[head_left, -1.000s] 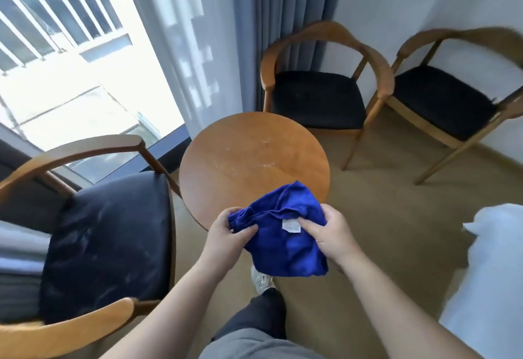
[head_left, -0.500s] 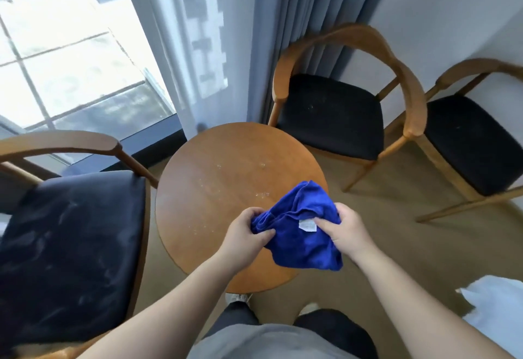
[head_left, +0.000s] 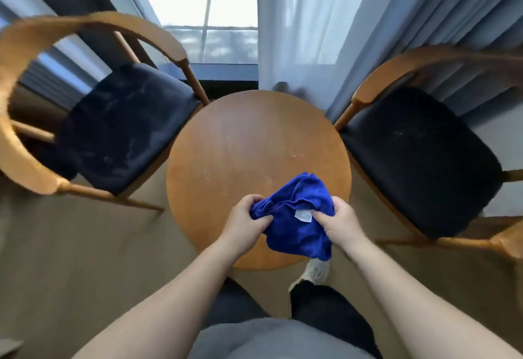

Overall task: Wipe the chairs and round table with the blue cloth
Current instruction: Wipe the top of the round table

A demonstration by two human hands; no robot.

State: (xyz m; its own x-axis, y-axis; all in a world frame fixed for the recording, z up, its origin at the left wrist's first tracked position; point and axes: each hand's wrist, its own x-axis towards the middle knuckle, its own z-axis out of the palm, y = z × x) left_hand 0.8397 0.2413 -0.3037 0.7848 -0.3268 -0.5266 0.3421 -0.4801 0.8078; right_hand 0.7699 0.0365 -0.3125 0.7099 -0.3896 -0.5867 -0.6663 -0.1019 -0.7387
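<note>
A bunched blue cloth [head_left: 297,217] with a small white tag hangs over the near part of the round wooden table [head_left: 240,149]. My left hand [head_left: 246,220] grips its left end and my right hand [head_left: 341,224] pinches its right side by the tag. Pale specks dot the tabletop. A wooden armchair with a dusty dark seat [head_left: 124,123] stands left of the table. A second armchair with a dark seat [head_left: 418,160] stands to its right.
Behind the table hang a sheer white curtain [head_left: 297,27] and grey drapes [head_left: 441,19] in front of a window [head_left: 203,5]. My legs and one shoe [head_left: 314,271] are on the wood floor at the table's near edge.
The view has swung left and closer, so the table now lies centred between two chairs. Both hands keep their hold on the blue cloth over the table's near part.
</note>
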